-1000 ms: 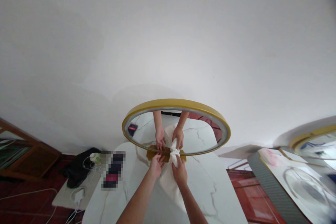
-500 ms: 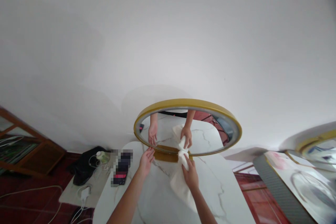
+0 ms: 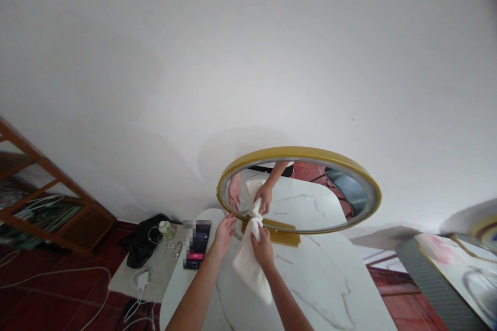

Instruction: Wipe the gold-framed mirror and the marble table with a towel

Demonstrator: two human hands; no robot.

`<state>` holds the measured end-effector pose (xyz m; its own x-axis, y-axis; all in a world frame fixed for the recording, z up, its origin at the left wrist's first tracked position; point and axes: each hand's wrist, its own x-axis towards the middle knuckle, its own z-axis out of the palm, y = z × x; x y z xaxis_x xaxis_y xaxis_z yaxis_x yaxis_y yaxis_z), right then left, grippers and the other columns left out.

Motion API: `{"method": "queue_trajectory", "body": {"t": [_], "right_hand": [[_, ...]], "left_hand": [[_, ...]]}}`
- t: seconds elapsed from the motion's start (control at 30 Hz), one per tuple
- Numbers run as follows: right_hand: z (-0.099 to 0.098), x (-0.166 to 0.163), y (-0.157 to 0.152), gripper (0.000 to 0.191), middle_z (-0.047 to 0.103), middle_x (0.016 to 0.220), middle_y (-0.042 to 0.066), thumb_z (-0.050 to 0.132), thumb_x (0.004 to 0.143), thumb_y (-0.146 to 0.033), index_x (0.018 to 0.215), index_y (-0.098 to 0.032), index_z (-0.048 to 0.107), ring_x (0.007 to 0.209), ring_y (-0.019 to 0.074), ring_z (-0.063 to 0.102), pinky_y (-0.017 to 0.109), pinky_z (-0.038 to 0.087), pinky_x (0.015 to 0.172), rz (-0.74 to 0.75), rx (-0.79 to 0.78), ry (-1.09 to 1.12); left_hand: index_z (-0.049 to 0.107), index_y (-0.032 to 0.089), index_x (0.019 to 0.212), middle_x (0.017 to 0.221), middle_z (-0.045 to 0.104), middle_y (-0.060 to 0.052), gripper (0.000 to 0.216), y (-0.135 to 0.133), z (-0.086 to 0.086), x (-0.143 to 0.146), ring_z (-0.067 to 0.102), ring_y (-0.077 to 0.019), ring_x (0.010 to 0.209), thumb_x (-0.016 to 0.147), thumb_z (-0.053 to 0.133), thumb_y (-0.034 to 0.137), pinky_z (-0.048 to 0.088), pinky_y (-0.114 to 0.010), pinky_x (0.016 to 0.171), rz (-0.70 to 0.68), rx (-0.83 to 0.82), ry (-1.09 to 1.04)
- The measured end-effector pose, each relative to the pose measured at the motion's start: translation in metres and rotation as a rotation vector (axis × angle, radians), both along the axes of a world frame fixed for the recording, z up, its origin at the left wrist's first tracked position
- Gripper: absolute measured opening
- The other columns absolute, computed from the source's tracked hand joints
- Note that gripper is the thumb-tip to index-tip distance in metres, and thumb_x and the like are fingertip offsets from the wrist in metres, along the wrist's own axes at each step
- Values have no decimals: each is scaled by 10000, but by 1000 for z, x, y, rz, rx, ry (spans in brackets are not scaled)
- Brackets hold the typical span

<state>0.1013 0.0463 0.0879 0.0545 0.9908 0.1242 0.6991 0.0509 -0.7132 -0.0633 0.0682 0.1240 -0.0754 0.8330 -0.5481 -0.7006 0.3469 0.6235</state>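
Note:
An oval-looking mirror (image 3: 306, 207) in a gold frame stands tilted on a gold base (image 3: 287, 237) on the white marble-patterned table (image 3: 310, 274). My right hand (image 3: 262, 248) grips a bunched white cloth (image 3: 248, 266), pressing its upper end against the lower rim, left of the middle. The rest of the cloth hangs down onto the tabletop. My left hand (image 3: 225, 234) has its fingers stretched out, tips at the mirror's lower left edge, with nothing in it. Both hands and the cloth are reflected in the glass.
A phone (image 3: 198, 248), partly pixelated, lies left of my left forearm. Further left, a low pale surface (image 3: 130, 289) bears a black bag (image 3: 145, 240), a small bottle (image 3: 166, 228) and a white charger (image 3: 143, 280) with cables. A wooden shelf (image 3: 83, 227) stands beyond.
My right hand has slid the cloth leftward along the mirror's lower rim, closer to my left hand. The left hand stays by the lower left edge. The whole view has shifted slightly.

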Motion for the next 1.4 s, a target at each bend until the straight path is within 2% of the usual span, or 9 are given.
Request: {"method": "queue_trajectory", "body": {"t": [0.2, 0.37, 0.47, 0.6, 0.77, 0.93, 1.13, 1.27, 1.4], "right_hand": [[33, -25, 1, 624, 500, 1204, 33, 492, 779, -184, 1366, -332, 343, 1035, 158, 550, 242, 454, 815, 223, 28, -69], [41, -10, -1, 623, 479, 1227, 71, 497, 763, -157, 1351, -324, 377, 997, 198, 563, 286, 471, 769, 215, -8, -194], [50, -9, -1, 645, 484, 1229, 67, 521, 750, -161, 1351, -344, 374, 995, 222, 553, 307, 474, 758, 223, -5, -258], [88, -26, 1, 759, 415, 1329, 28, 520, 766, -160, 1414, -392, 203, 1124, 232, 449, 346, 424, 896, 309, 154, -362], [123, -47, 7, 773, 394, 1365, 50, 508, 783, -159, 1433, -373, 147, 1069, 276, 436, 395, 444, 818, 347, 311, -555], [96, -43, 9, 738, 402, 1371, 60, 482, 786, -135, 1429, -347, 189, 1054, 268, 456, 380, 458, 769, 333, 248, -722], [58, -22, 2, 676, 502, 1263, 85, 523, 736, -92, 1356, -313, 370, 988, 264, 512, 355, 481, 677, 254, 143, -790], [54, -21, 0, 628, 532, 1208, 118, 566, 721, -101, 1310, -278, 440, 965, 275, 528, 342, 479, 629, 213, 101, -791], [71, -36, 1, 662, 506, 1238, 107, 558, 762, -136, 1369, -294, 349, 1027, 262, 496, 339, 468, 702, 238, 133, -760]], "left_hand": [[616, 185, 984, 1098, 643, -66, 253, 0, 0, -20, 602, -180, 1011, 760, 501, 172, 433, -294, 846, 57, 77, 35], [581, 248, 998, 1091, 633, -5, 289, 2, 3, -29, 560, -134, 1076, 734, 536, 140, 391, -249, 904, 197, 118, 98], [597, 252, 1002, 1111, 631, -9, 318, 4, 7, -27, 544, -146, 1107, 710, 559, 132, 392, -264, 918, 174, 171, 77], [621, 237, 987, 1109, 637, -15, 294, 6, 6, -20, 551, -168, 1091, 707, 560, 175, 411, -287, 905, 141, 214, 43], [619, 237, 977, 1109, 639, -11, 247, 6, 1, -19, 549, -174, 1083, 750, 522, 240, 426, -285, 874, 158, 224, 24], [617, 239, 1016, 1148, 625, -14, 296, 7, 4, -22, 546, -174, 1098, 732, 538, 212, 421, -272, 866, 120, 227, 26], [615, 258, 1039, 1238, 575, -6, 321, 4, 6, -23, 499, -174, 1166, 728, 555, 210, 412, -266, 856, 96, 196, 47], [609, 268, 1045, 1254, 564, -10, 330, 2, 6, -23, 496, -176, 1171, 723, 563, 211, 411, -275, 861, 78, 193, 50], [590, 273, 1068, 1242, 569, 1, 361, 3, 5, -22, 528, -170, 1127, 708, 584, 244, 420, -283, 873, 69, 219, 55]]}}
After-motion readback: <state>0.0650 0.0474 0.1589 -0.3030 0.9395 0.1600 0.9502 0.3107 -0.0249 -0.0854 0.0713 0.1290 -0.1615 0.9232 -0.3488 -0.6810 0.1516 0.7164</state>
